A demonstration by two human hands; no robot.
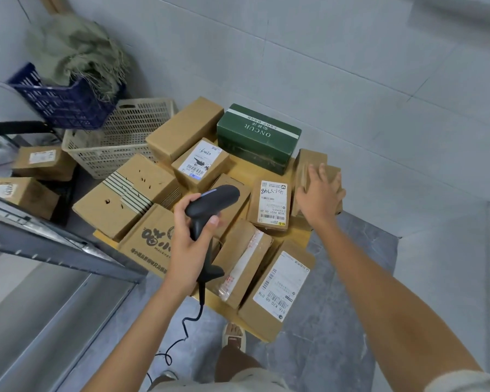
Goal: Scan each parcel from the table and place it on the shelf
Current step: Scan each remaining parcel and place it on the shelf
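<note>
One view only, the head camera, looking down. We see a low table (300, 236) crowded with cardboard parcels, its wooden top showing only in strips between them. Left hand (191, 244) grips the handle of a black barcode scanner (212, 203), fingers curled round it, thumb on the front; the scanner's head hangs above the middle of the table, and its cable (187, 326) drops toward the floor. Right hand (320, 196) lies on a small plain parcel (304, 174) at the table's far right corner, fingers spread across its top and bent over its edge; we cannot tell whether it is lifted off the surface. Just left of it lies a labelled parcel (270, 205) with handwriting on its sticker. A green box (258, 137) printed ONCUR sits at the far edge. A long labelled parcel (275, 287) overhangs the near right corner. Left of the table, a beige basket (119, 142), a blue crate (65, 100) with green cloth (77, 52), and a grey metal shelf (54, 244) holding two more parcels (20, 193).
</note>
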